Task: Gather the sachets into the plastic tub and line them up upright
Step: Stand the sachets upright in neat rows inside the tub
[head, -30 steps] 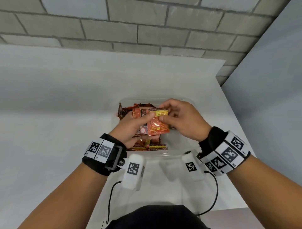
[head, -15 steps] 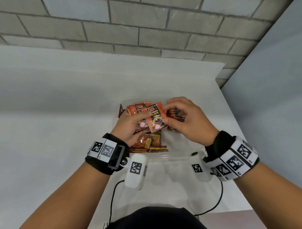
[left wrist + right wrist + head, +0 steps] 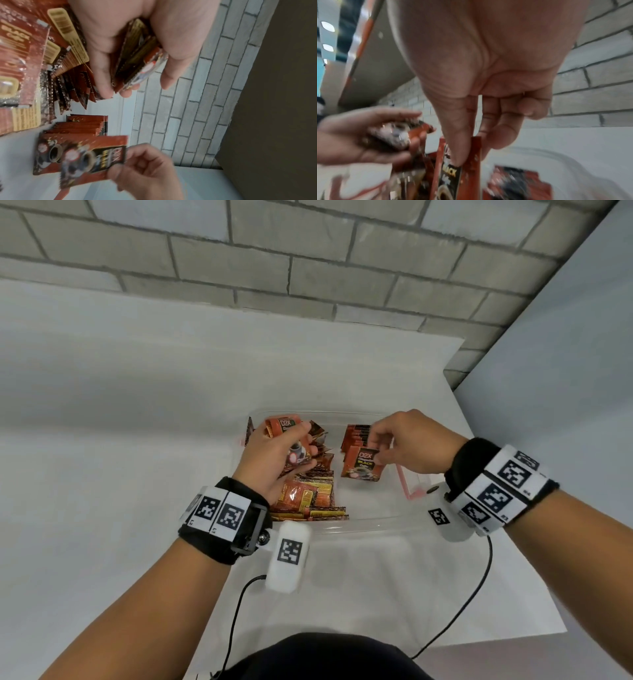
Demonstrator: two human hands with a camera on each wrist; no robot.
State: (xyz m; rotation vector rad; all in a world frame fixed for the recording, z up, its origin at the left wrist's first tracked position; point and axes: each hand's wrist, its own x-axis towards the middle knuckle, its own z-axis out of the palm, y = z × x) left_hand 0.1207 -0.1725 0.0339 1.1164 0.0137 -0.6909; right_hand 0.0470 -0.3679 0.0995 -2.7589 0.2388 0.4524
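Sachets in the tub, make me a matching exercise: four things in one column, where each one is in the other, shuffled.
Things:
1. bundle of sachets
2. single sachet
3. upright row
4. loose pile

Places:
A. lying flat in the near left part of the plastic tub
B. pinched by the right hand
C. standing in the tub's far right part
D. gripped in the left hand

Pairs: 1-D, 2-B, 3-C, 4-A

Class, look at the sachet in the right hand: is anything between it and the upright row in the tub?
Nothing visible. The right hand pinches the sachet by its top at the near end of the upright row, inside the tub; the loose sachets lie to the left.
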